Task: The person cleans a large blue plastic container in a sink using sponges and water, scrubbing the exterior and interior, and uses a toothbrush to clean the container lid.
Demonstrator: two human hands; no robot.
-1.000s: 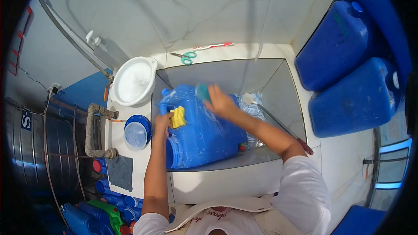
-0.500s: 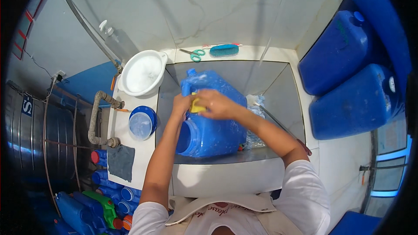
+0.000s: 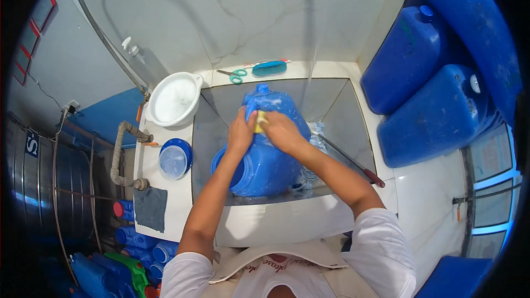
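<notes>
— Blue jug (image 3: 265,160)?
— It lay on its side in the sink (image 3: 331,105).
— The hands?
— The left hand (image 3: 241,132) gripped its top; the right hand (image 3: 279,131) pressed a yellow sponge (image 3: 259,121) against it. Scissors (image 3: 236,75) and a brush (image 3: 269,68) lay behind.

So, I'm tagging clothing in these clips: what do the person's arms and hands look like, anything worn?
Both forearms are bare, coming out of short white sleeves. The left hand and right hand wear no gloves; no watch, ring or bracelet shows.
</notes>
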